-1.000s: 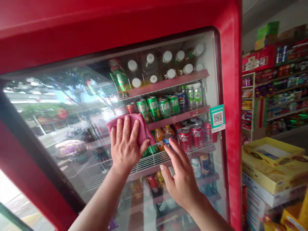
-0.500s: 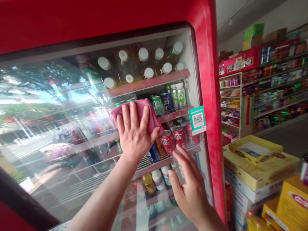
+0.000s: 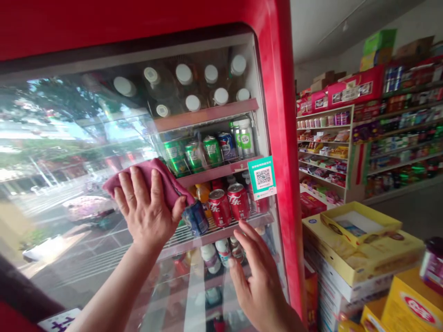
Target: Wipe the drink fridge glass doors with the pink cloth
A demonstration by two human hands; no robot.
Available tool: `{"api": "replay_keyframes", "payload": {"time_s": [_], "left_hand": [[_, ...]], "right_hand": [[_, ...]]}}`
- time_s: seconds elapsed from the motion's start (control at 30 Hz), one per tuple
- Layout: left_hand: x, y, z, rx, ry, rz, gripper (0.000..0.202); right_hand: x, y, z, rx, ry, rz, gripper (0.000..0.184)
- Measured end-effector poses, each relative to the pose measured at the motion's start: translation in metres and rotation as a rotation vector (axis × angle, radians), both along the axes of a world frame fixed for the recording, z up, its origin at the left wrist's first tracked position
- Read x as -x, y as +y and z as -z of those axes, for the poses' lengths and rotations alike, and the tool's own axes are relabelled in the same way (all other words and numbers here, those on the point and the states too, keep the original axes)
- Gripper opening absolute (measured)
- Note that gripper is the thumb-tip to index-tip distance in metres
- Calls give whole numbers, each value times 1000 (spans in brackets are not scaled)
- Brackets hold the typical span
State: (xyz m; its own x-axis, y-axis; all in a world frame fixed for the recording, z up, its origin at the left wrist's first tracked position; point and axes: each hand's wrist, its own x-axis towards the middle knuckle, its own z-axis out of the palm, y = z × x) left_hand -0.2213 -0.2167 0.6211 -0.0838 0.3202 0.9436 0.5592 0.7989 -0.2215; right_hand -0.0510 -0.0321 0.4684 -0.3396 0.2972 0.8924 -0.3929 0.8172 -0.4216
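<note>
Both hands press on the tall red fridge (image 3: 281, 138) in a shop with full shelves (image 3: 384, 133), flat on its smooth, reflecting glass door (image 3: 79, 152): the left hand (image 3: 147, 214), fingers spread, pins a soft pink cloth (image 3: 165, 179) lying nearly level, left to right, and the right hand (image 3: 259, 279) is open, empty, lower.

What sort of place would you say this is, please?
Most likely a small grocery or convenience shop: a red glass-door drinks fridge stocked with cans and bottles, long shelves packed with packaged goods on the right, and stacked cartons of stock beside the fridge.
</note>
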Motion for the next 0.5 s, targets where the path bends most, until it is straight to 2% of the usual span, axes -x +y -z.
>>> {"api": "replay_keyframes", "payload": {"time_s": [0.1,0.33,0.43,0.5], "left_hand": [[-7,43,-4,-4,7,10,105],[-30,150,-11,81,-9,143,101],[-40,182,-11,152,11,169,94],[-44,194,-7,224,41,163,89]], "right_hand": [[-6,14,1,20,10,18,50],[-24,35,0,-14,19,121,45],[-28,34,-2,-14,13,144,43],[-30,31,-4,-21,4,149,41]]}}
